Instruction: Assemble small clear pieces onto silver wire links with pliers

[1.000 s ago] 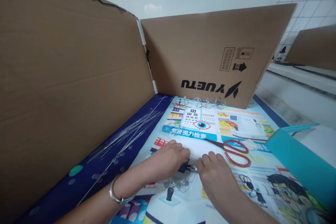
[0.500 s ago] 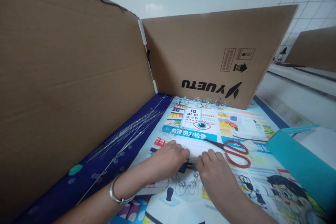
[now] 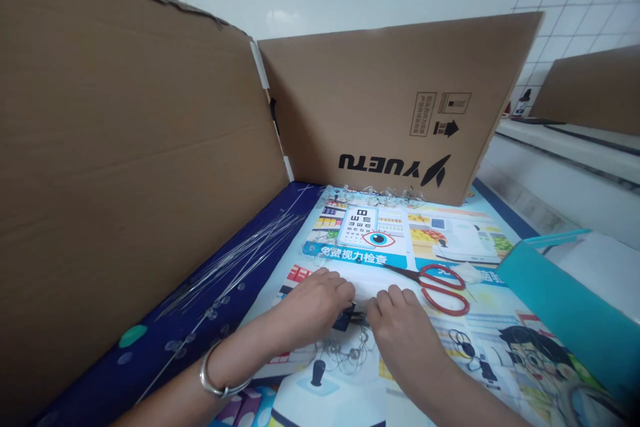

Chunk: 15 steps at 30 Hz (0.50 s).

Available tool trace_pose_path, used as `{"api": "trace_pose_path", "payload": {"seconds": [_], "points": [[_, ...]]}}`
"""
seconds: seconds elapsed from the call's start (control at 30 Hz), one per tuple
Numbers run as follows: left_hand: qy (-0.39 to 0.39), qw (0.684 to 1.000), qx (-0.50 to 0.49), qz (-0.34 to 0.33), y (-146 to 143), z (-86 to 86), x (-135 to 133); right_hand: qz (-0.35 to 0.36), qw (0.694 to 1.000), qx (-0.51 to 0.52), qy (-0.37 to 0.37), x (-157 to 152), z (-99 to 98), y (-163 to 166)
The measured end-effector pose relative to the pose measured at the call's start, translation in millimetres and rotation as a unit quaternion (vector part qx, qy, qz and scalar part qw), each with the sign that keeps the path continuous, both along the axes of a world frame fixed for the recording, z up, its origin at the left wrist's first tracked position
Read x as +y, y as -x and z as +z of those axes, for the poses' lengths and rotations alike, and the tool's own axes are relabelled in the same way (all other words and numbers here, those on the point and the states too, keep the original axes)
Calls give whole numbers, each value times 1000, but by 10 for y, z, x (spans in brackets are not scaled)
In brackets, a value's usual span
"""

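Both my hands work close together over the printed sheet [image 3: 325, 407]. My left hand [image 3: 324, 300], with a silver bangle on the wrist, is closed with its fingers curled down. Just to its right, my right hand [image 3: 400, 317] is closed as well, fingertips bent toward the sheet. In the gap between them shows a small dark metal tool tip [image 3: 357, 317], like plier jaws; I cannot tell which hand has it. A loop of clear beads on thin wire [image 3: 354, 352] hangs or lies just below the hands. My fingers hide what they pinch.
Red-handled scissors [image 3: 443, 288] lie beyond my right hand. Cut wires [image 3: 240, 257] and loose clear beads [image 3: 213, 313] lie on the blue cloth at left. More beaded wire [image 3: 375, 196] runs along the cardboard panel [image 3: 390, 93]. A teal box [image 3: 560, 300] stands at right.
The whole view has shifted slightly, so things appear a little further left. Both hands stay closed and close together over the beaded loop, with barely any movement.
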<state>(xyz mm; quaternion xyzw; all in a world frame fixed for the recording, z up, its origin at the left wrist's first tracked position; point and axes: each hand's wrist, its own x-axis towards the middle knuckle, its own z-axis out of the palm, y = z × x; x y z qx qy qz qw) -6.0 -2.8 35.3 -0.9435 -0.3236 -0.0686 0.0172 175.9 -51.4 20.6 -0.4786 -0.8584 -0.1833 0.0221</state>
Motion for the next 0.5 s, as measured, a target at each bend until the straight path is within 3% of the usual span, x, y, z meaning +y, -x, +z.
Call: {"api": "trace_pose_path", "payload": {"seconds": [0.5], "points": [[-18,1000,19,-17,1,11,-19,6,1000,-9,-23,16,-9,7]]}}
